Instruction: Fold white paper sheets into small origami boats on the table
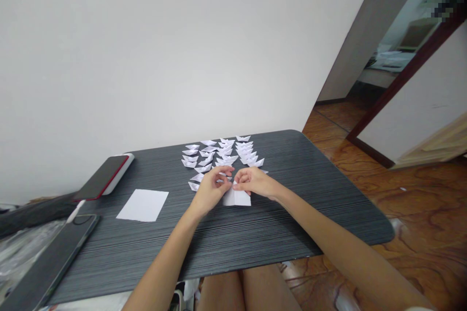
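A small folded sheet of white paper (239, 199) with a crease down its middle is between my hands, above the dark table. My left hand (213, 185) has its thumb and fingers curled at the paper's upper left edge. My right hand (255, 182) pinches its top with thumb and index finger. Just beyond my hands stand several small white paper boats (226, 150) in rough columns; my fingers hide some of the nearest ones.
A flat white sheet of paper (143, 205) lies left on the dark table (284, 228). Along the table's left side are a phone-like device with a red edge (105, 175) and a dark phone (58, 257) with a white cable (76, 210). A white wall (182, 58) rises behind.
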### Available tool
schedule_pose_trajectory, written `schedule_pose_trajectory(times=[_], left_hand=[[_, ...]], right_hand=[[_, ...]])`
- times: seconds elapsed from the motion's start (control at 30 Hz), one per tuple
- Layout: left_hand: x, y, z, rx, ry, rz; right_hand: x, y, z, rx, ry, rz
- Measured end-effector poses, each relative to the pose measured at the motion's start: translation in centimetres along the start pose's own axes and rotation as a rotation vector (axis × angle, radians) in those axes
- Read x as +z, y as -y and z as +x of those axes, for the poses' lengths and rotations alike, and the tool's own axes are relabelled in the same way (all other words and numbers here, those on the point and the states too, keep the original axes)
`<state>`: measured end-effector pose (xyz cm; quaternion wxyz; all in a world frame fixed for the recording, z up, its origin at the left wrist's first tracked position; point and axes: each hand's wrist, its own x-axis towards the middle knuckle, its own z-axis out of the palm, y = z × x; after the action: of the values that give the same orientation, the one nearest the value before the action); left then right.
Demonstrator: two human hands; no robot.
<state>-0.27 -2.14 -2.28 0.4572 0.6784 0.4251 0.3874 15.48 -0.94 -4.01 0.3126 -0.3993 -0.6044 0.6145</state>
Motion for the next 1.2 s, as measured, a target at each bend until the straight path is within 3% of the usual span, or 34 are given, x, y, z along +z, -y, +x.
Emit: schedule_pose_trajectory(times=[0.13,0.23,0.4,0.53,0.67,0.77,0.9,1.2], left_hand=[[0.0,0.1,-0.9,-0.024,0.196,0.206],[0.7,0.4,-2.3,0.057,0.163,0.479],[1.4,0.7,-5.3,0.209,0.16,0.627],[1.4,0.5,-6.6,0.249,0.214,0.737],[1.6,0.6,-6.8,0.331,0.214,0.854],[1.7,0.8,-6.7,0.427,0.231,0.98],[1.4,0.7,-6.5,0.524,0.228,1.09],[1.8,0.4,-6.6,0.575,0.239,1.206]], right_hand=[[0.1,-0.6,-0.3,0.014,0.008,-0.343],[0.6,-0.6,-0.8,-0.058,-0.038,-0.592],[1.6,-0.3,-1.9,-0.154,-0.075,-0.835],[1.8,-0.6,-3.5,-0.298,-0.112,-0.856],[1.1,-0.7,-5.4,-0.437,0.022,-0.834],[0.7,-0.7,-6.5,-0.468,0.093,-0.878],[0.8,-0.9,-7.0,-0.519,0.068,-0.961],[1.3,-1.1,-6.8,-0.641,0.066,-1.153]])
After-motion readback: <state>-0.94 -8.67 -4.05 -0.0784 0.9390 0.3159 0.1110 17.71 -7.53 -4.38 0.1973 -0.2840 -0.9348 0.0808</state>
